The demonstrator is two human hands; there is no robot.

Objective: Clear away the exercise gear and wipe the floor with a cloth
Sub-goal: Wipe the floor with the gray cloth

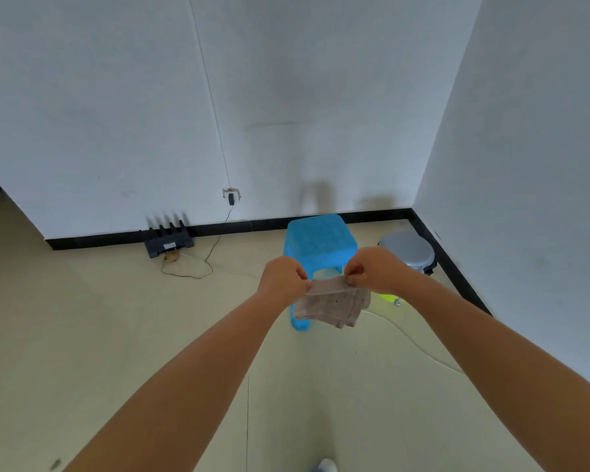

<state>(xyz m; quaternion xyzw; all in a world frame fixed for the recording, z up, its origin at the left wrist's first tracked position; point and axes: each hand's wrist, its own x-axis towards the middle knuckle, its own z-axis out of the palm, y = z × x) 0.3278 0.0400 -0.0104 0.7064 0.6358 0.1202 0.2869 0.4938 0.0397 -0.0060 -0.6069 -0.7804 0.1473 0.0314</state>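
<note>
I have the cloth [331,303] up in the air in front of the blue stool [321,240], hanging just below the level of its seat and partly covering the stool's near leg. My left hand [281,279] pinches the cloth's upper left corner between thumb and curled fingers, and my right hand [372,269] pinches the upper right corner the same way, so the top edge is drawn fairly straight between them while the rest droops. It looks folded over in layers, greyish and thin; I judge it light, limp and not slippery, something that will sag wherever I let go and bunch up if I push it from one corner only. For wiping the floor [116,318] I would rather gather it into a flat pad under the palm than keep these corner pinches, which give no pressure downward. To the right of the stool a grey round bin [407,250] sits in the corner, and a small yellow-green thing [389,297] lies on the floor near the stool's right side; I cannot tell what it is. Well left of the stool, a black rack [167,238] stands against the wall.
</note>
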